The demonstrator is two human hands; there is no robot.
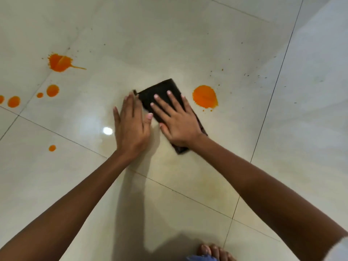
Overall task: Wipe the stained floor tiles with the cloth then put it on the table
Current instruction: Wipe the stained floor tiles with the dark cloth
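Note:
A folded dark brown cloth [162,89] lies flat on the glossy cream floor tiles [188,44]. My right hand [175,119] presses down on it with fingers spread. My left hand [131,125] rests flat on the tile beside the cloth's left edge, fingertips touching that edge. A large round orange stain [205,96] sits just right of the cloth. Further orange stains lie to the left: a big splatter [60,62], a round blot [52,90] and a small drop [52,148].
More orange blots [13,101] sit at the far left edge. Small dark specks dot the tiles at upper right. My bare toes [212,252] show at the bottom edge. Dark grout lines cross the floor. No table is in view.

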